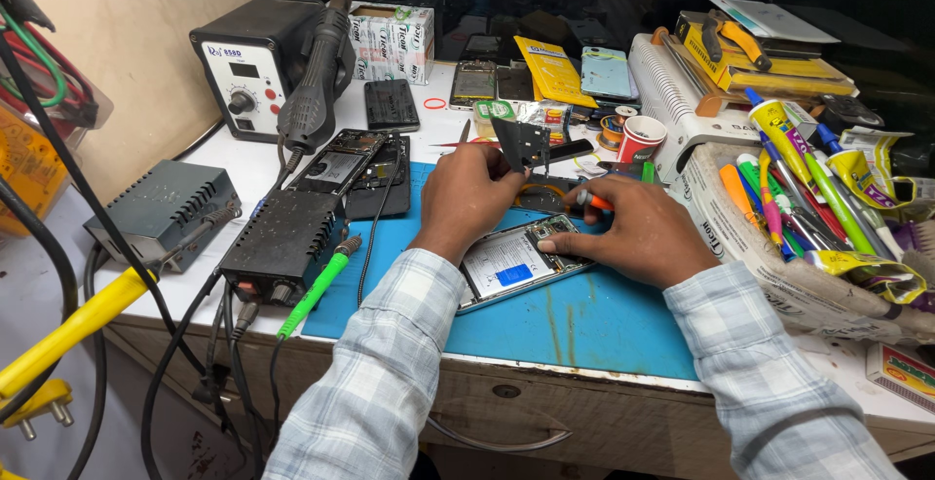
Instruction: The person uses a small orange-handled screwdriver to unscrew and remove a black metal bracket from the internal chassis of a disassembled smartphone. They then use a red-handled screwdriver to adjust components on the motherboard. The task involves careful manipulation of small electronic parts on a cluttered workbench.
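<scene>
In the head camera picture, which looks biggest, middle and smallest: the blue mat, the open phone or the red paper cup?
1. Blue mat, clearly biggest.
2. Open phone, lying on the mat under both hands.
3. Red paper cup, smallest, though it sits farther from the camera.

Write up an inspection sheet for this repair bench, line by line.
Surface: blue work mat on a white bench.
Job's things: opened phone lying flat, back off; dark cover plate; orange-handled tool.
Clutter: box of pens and tubes, paper cup, more phones.
Grips: left hand holds the cover plate; right hand holds the tool, finger on the phone.
Cables: black leads hang off the front edge.
Surroundings: hot-air station, wooden drawer below.
</scene>
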